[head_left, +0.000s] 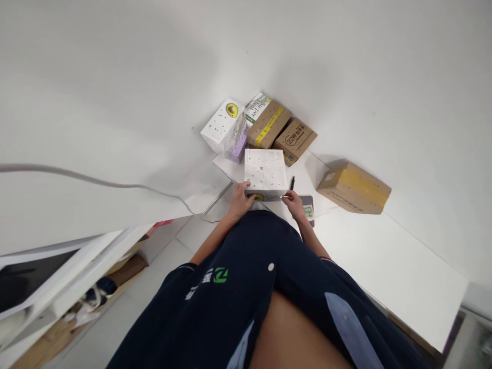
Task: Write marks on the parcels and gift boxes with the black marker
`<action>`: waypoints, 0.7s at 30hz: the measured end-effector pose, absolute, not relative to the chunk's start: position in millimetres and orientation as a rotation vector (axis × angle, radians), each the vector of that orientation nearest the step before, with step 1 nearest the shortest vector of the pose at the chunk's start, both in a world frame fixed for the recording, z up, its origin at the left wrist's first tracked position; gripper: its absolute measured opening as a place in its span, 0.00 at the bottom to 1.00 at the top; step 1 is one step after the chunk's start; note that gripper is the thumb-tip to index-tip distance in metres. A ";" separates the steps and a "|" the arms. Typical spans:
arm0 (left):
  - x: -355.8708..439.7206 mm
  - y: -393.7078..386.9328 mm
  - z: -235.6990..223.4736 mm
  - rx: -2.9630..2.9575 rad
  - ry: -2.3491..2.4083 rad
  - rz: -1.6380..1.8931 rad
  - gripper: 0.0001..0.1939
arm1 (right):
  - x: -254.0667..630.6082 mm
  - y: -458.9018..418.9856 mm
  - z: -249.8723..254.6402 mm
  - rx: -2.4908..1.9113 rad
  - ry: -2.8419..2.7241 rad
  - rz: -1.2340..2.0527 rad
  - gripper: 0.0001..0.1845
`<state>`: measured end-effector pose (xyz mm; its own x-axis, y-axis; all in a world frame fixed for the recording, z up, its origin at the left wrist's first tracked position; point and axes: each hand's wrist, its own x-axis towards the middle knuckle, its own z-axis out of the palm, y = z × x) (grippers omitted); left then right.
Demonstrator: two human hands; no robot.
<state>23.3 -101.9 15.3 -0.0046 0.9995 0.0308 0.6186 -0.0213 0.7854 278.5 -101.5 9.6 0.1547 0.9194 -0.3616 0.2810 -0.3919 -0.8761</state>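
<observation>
A white cardboard box [265, 170] with small dark prints and an avocado picture on its near side lies on the white table right in front of me. My left hand [241, 200] grips its near left corner, thumb on the front side and fingers on the top edge. At the near right corner, my right hand [294, 204] is closed, its fingertips pinching at the box's edge; a small white bit shows there, too small to name. Close beside the right hand lie a black pen [292, 183] and a dark flat object [311, 223] with a greenish note on it.
Behind the box stand a white avocado box [223, 120], a purple box [239, 147], a "Super Meal" box [257, 106] and brown cartons [269, 123] with yellow tape. Another brown carton [353, 188] sits right. A cable [154, 190] hangs at left, above a cluttered shelf [103, 282].
</observation>
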 end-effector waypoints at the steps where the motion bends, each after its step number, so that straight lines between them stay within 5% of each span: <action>1: 23.9 -102.6 12.3 1.704 1.669 0.847 0.25 | 279.4 -101.9 7.0 -1.807 -1.150 1.249 0.17; 13: 30.1 -106.5 0.0 1.663 1.668 0.678 0.16 | 292.0 -104.3 -33.9 -1.998 -1.249 1.270 0.19; 21: 34.9 -100.1 5.5 1.619 1.743 0.627 0.13 | 291.1 -79.9 -26.5 -2.427 -1.535 0.894 0.23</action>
<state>34.9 -100.1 5.5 -0.0070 0.9889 -0.1485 0.6679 0.1151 0.7353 291.1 -79.9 -26.5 0.3057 0.8596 -0.4095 0.7803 -0.4726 -0.4096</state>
